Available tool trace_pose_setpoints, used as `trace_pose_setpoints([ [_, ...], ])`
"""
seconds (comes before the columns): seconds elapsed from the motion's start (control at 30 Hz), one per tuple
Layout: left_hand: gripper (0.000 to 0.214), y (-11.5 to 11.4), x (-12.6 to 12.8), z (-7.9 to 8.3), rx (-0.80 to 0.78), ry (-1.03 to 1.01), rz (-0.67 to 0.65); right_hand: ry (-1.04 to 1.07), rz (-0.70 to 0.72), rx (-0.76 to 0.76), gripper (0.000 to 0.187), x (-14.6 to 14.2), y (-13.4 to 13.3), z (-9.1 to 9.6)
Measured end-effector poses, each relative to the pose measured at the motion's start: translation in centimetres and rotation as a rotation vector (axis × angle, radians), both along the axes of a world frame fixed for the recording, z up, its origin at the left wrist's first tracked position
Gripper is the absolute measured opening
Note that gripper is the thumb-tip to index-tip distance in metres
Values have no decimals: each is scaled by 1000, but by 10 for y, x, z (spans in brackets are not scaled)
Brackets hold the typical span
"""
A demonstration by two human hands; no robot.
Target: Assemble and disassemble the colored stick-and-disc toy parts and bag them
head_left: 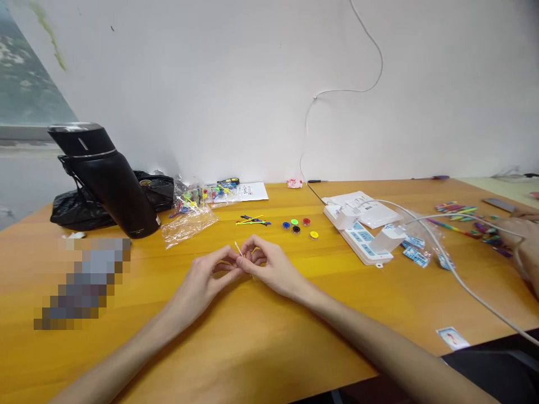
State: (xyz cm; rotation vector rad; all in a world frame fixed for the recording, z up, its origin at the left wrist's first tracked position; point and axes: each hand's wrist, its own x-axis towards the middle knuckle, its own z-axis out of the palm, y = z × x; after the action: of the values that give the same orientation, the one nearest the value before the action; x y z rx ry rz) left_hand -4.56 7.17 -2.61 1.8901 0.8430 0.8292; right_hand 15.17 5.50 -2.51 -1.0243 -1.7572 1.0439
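Observation:
My left hand (206, 278) and my right hand (269, 266) meet over the middle of the orange table (252, 348), fingertips pinched together. Between them they hold a thin white stick (238, 248) that pokes up and to the left. Just beyond the hands lie a few thin coloured sticks (252, 220) and several small round coloured wheels (300, 225).
A black flask (107, 179) leans at the left in front of a black bag (76, 210). Clear plastic bags of coloured parts (189, 210) and an instruction sheet (248, 192) lie behind. A white power strip (360, 230) with cables sits right. Another person's hand (524, 241) rests at the far right beside coloured sticks (463, 216).

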Motion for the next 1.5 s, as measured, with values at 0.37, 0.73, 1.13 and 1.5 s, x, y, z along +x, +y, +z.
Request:
trace_pose_setpoints([
  [0.37,12,-8,3,0,126,49,2,-52,64,-30,17,0,7,-8],
  [0.73,13,-8,-4,-3,385,176,7,-132,3,65,8,-4,0,-7],
  [1.13,19,-6,-6,-10,555,240,41,68,60,-10,6,-6,0,-8],
  [1.5,24,-5,-8,-16,613,255,46,138,60,-46,12,-7,-2,-8],
])
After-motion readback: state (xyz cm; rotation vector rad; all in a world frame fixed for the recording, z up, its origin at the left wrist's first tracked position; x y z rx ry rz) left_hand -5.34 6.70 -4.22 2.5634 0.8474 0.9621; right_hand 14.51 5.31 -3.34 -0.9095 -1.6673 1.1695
